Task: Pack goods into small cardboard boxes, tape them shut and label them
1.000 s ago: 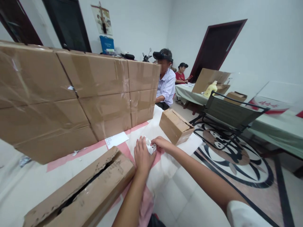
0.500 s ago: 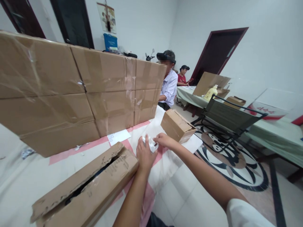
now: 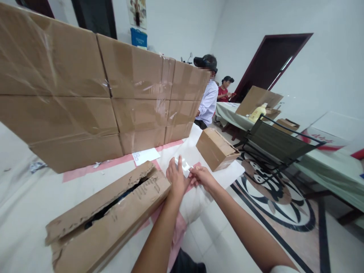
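A small white object (image 3: 183, 166) is gripped between both my hands over the white-and-pink table cover (image 3: 36, 212). My left hand (image 3: 176, 177) wraps it from the left with fingers curled. From the right, my right hand (image 3: 201, 176) pinches its edge. What the object is stays too small to make out. A long torn cardboard box (image 3: 108, 212) lies just left of my left hand. To the right of my hands stands a small brown carton (image 3: 216, 148).
A wall of taped cardboard cartons (image 3: 93, 91) stands across the table behind my hands. A white paper slip (image 3: 145, 156) lies at its foot. A person in a white shirt (image 3: 208, 99) sits beyond, another in red (image 3: 224, 89) further back. A dark folding chair (image 3: 280, 142) stands right.
The view has tilted and shifted a little. My hands have drawn closer together and slightly nearer, still on the white object; the right hand has moved in under it.
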`<state>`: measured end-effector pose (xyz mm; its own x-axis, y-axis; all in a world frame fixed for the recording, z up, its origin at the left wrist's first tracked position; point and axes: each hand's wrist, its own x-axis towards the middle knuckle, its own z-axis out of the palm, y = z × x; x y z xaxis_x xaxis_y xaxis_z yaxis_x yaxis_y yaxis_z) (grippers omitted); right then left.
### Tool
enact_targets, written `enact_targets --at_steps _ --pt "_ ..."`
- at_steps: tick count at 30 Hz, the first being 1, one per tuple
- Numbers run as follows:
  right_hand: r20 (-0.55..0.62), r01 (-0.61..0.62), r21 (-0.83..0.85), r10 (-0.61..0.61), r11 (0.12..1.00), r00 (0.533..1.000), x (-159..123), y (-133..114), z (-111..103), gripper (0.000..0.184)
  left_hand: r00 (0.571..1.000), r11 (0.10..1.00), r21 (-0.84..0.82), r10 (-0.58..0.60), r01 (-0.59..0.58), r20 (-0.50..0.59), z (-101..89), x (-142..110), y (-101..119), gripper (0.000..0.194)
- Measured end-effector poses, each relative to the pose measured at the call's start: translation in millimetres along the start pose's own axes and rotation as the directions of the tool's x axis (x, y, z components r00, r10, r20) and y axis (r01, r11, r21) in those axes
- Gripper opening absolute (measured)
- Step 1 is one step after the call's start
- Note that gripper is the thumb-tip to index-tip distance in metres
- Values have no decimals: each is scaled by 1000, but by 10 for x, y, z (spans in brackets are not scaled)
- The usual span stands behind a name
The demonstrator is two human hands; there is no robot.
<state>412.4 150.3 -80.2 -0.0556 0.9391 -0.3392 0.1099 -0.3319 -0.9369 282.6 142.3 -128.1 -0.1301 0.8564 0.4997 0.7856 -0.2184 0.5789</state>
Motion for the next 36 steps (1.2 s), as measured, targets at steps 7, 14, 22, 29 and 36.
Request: enact_targets --at_steps 7,14,22,29,36 --pt "40 28 191 -37 981 999 28 85 -15 55 1000 1000 -13 -15 15 -14 -8 7 5 79" --pt "61 94 260 -114 961 992 33 113 -26 65 1000 1000 14 -19 19 -10 3 1 -2 70" --pt "64 141 335 -172 932 983 37 235 -9 65 1000 999 35 -3 3 -6 9 1 -16 73" --pt "56 179 361 -213 915 975 69 331 17 65 1000 998 66 2 -3 12 -21 -12 -14 75" --pt "27 199 396 -229 896 973 84 380 -8 63 1000 995 100 15 -17 17 -29 -12 -15 77"
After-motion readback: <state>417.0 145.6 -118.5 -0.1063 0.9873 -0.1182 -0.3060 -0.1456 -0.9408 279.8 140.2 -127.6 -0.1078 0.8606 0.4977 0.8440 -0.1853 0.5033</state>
